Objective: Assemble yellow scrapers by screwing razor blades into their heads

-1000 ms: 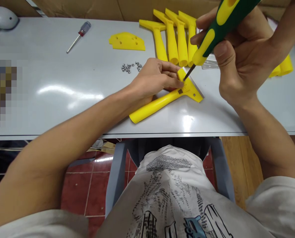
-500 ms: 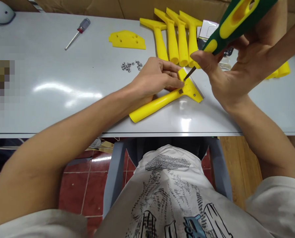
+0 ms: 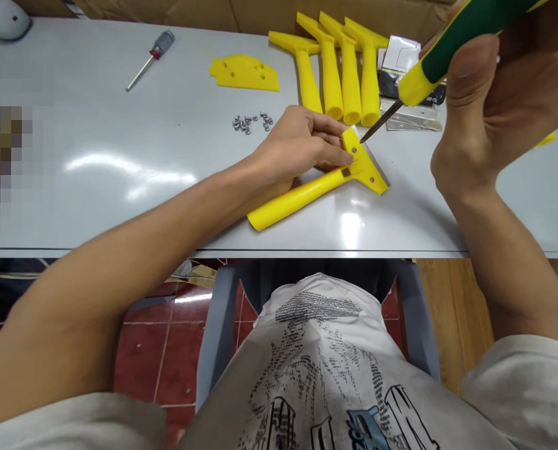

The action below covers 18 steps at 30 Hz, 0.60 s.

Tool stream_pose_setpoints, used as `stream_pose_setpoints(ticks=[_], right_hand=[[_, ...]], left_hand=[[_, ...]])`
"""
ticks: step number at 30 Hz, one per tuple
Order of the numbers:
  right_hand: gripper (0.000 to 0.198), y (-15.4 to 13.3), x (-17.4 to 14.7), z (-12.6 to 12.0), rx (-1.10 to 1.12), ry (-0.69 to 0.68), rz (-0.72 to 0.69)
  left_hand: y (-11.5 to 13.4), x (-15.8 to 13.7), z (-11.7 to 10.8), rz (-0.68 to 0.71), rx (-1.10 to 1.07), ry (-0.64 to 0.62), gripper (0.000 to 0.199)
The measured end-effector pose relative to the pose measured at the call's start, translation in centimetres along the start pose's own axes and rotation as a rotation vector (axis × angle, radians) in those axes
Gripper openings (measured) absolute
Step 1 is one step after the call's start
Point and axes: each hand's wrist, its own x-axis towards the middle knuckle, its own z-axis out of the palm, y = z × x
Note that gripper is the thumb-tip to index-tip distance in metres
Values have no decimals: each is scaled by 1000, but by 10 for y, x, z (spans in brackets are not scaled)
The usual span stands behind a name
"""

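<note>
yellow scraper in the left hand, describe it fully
The yellow scraper looks like smooth plastic: a rounded handle, a flared head with two screws and a thin grey edge. It lies slantwise on the table, head rightward; the left hand holds the head. Whether the screwdriver touches it is unclear.
</note>
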Motion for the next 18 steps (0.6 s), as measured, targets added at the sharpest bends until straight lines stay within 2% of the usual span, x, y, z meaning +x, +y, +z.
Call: stream_pose_setpoints(ticks=[1,2,3,6,10,12,14,16,18], right_hand=[[31,4,-1,4,0,-51,-188],[33,8,-2,7,-2,-80,-318],[34,12,-4,9,-7,-87,-364],[39,22,-9,9,-53,-77,-295],[61,26,-11,6,-131,-52,-176],[59,25,-10,7,-151,-67,-235],[51,24,-8,9,-146,-131,-356],[55,24,-7,11,-141,-207,-422],[58,26,-7,10,-160,-219,-453]], left_hand=[[0,0,0,-1,1,-1,37],[1,0,0,-1,1,0,35],[1,-1,0,0,1,1,32],[1,-1,0,3,3,1,30],[0,0,0,-2,-1,-4,34],[0,0,1,3,2,-6,33],[0,0,1,10,15,-9,30],[0,-1,1,14,27,-10,27],[1,-2,0,11,34,-10,27]])
